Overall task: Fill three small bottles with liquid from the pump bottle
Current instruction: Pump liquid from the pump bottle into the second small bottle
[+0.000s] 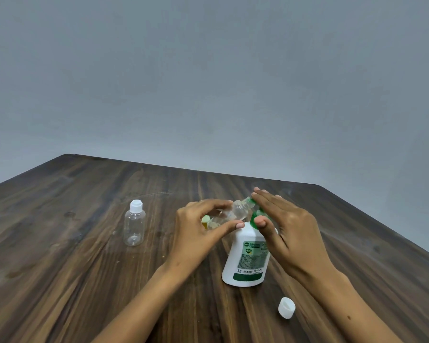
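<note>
A white pump bottle (247, 258) with a green pump head (255, 215) stands near the middle of the wooden table (84, 268). My right hand (285, 226) lies flat over the pump head, fingers straight, thumb against the green neck. My left hand (201, 229) grips a small clear bottle (235, 211), uncapped and tilted, its mouth at the pump's nozzle. Behind that hand a bit of something yellow (204, 220) shows, mostly hidden. A second small clear bottle (134, 225) with a white cap stands upright to the left and looks empty.
A loose white cap (286, 307) lies on the table to the right of the pump bottle, near my right forearm. The table's far edge meets a plain grey wall (208, 82). Bare wood stretches left and right of the bottles.
</note>
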Motion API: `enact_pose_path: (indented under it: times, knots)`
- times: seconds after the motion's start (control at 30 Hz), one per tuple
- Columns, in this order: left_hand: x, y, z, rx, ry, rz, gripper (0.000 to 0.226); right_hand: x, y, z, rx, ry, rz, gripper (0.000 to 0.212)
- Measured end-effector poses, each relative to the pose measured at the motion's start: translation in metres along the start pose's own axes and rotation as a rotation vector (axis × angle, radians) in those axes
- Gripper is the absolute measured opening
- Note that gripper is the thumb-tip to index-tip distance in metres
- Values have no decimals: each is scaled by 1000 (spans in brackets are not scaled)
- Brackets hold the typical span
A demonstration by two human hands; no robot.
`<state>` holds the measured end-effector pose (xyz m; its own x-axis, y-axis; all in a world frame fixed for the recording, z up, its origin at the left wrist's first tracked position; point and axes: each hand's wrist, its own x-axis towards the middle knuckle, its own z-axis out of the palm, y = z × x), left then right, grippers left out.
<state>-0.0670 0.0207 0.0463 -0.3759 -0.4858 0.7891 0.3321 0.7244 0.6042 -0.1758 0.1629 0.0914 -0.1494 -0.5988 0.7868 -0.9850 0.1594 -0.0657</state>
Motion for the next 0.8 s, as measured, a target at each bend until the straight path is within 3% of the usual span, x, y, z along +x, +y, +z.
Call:
enact_pose_path:
  times: [0.8]
  knots:
    - [0,-1,0,-4,34,8,41,3,-6,7,138,67,104,92]
